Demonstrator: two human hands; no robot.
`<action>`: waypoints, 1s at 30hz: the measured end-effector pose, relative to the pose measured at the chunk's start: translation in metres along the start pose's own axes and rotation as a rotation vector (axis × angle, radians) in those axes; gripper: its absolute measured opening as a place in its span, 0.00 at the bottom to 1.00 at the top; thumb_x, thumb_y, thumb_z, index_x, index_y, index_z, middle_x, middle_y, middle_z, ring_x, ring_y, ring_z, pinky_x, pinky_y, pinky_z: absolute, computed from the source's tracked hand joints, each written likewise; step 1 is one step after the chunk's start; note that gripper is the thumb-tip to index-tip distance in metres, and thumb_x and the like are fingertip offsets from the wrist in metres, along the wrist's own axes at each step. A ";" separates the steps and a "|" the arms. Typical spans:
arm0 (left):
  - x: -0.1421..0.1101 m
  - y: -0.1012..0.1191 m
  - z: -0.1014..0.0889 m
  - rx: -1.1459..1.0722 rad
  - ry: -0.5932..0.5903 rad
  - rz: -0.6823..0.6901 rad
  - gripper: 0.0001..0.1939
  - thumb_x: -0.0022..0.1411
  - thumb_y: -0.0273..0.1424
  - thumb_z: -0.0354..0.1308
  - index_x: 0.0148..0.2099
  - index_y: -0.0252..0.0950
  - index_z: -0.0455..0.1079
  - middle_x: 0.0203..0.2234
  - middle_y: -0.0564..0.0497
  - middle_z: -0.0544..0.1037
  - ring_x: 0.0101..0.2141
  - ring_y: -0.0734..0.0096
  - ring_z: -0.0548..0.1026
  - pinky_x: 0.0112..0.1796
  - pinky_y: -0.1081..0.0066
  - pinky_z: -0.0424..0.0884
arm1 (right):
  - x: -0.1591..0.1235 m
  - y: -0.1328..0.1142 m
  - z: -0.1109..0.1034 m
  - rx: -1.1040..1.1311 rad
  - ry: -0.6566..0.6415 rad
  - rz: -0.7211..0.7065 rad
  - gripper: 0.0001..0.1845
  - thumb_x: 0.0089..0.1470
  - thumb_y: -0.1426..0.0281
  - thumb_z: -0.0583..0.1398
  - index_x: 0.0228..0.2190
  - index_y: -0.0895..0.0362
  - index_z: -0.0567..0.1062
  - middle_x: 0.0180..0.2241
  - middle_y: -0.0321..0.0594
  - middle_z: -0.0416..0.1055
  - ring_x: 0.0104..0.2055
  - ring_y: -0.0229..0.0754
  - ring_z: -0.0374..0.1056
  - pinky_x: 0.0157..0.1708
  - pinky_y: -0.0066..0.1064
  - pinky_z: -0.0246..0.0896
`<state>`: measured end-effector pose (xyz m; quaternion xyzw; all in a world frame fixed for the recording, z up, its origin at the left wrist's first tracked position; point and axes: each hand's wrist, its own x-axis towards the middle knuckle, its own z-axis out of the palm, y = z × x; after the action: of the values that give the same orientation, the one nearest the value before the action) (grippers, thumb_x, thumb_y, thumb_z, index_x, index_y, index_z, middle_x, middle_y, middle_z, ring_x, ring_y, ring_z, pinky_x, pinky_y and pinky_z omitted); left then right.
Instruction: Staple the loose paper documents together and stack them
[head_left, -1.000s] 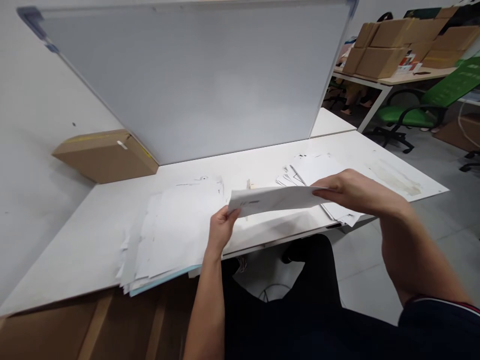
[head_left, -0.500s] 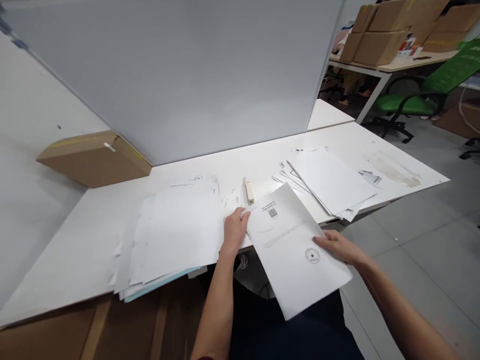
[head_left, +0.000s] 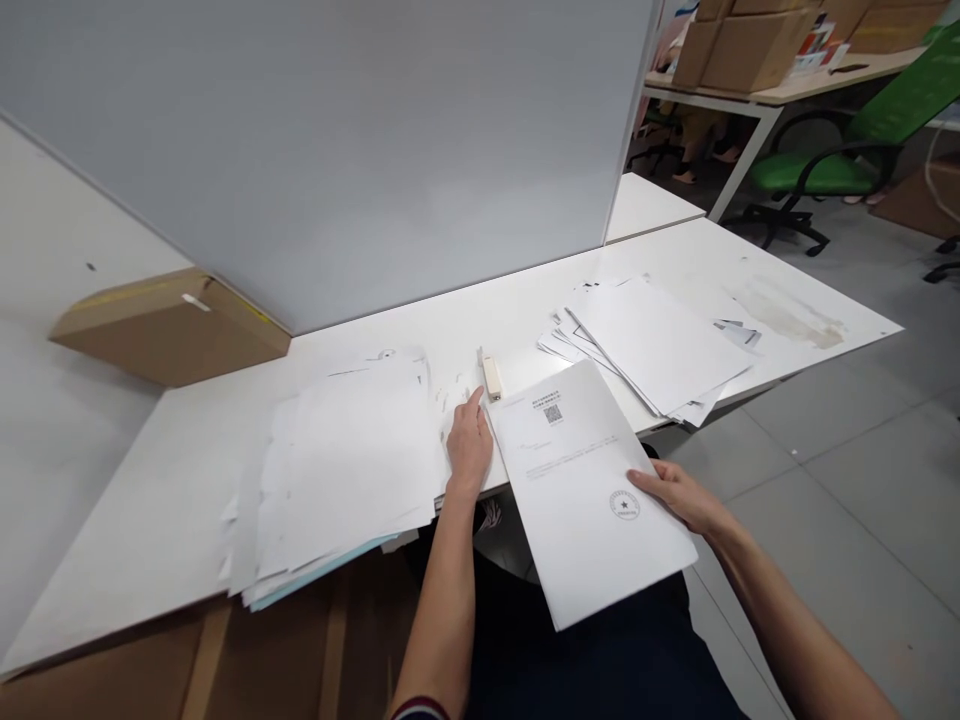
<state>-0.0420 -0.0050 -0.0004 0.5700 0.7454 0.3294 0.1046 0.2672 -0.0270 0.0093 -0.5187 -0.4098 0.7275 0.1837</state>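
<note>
A stapled white document with a QR code and a round stamp lies half on the white table, half over its front edge. My right hand grips its right edge, thumb on top by the stamp. Beside the document's upper left corner, my left hand rests flat on the table with its fingers stretched out, its fingertips close to a small cream staple remover. A big loose pile of papers lies left of that hand. A second pile of papers lies to the right.
A large whiteboard leans upright along the back of the table. A cardboard box sits at the left. A green office chair and a desk stacked with cartons stand at the far right. Brown cardboard lies under the table's front left.
One second ago both hands held the document up edge-on; it has been brought down face up. Since then my left hand has let go and reached toward the staple remover.
</note>
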 end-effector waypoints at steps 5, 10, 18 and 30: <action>0.001 0.002 -0.001 0.065 -0.061 -0.003 0.25 0.64 0.27 0.39 0.62 0.44 0.57 0.39 0.46 0.68 0.33 0.66 0.70 0.34 0.68 0.66 | 0.005 -0.001 0.003 0.045 -0.003 -0.004 0.16 0.47 0.57 0.63 0.31 0.58 0.74 0.28 0.43 0.77 0.28 0.44 0.73 0.26 0.31 0.67; 0.002 0.004 -0.003 0.129 -0.117 -0.005 0.27 0.63 0.24 0.39 0.61 0.48 0.58 0.38 0.47 0.66 0.27 0.72 0.67 0.28 0.72 0.63 | 0.010 0.002 0.002 0.043 -0.006 -0.020 0.16 0.49 0.57 0.62 0.32 0.58 0.75 0.31 0.44 0.77 0.30 0.45 0.74 0.28 0.33 0.69; 0.002 0.003 0.001 0.213 -0.124 0.001 0.30 0.60 0.20 0.39 0.61 0.48 0.58 0.39 0.47 0.66 0.28 0.70 0.67 0.27 0.71 0.62 | 0.013 0.003 0.002 0.050 0.002 -0.034 0.17 0.48 0.57 0.62 0.31 0.59 0.75 0.29 0.44 0.77 0.28 0.44 0.73 0.26 0.32 0.68; -0.004 0.003 0.009 0.312 -0.065 0.023 0.31 0.60 0.19 0.39 0.64 0.44 0.54 0.41 0.44 0.68 0.31 0.68 0.70 0.28 0.71 0.64 | -0.010 -0.017 -0.013 -0.005 0.154 -0.038 0.18 0.48 0.57 0.63 0.35 0.58 0.74 0.29 0.44 0.77 0.28 0.48 0.73 0.25 0.34 0.68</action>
<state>-0.0335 -0.0047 -0.0066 0.5984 0.7771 0.1920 0.0351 0.2800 -0.0185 0.0271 -0.5658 -0.4062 0.6806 0.2272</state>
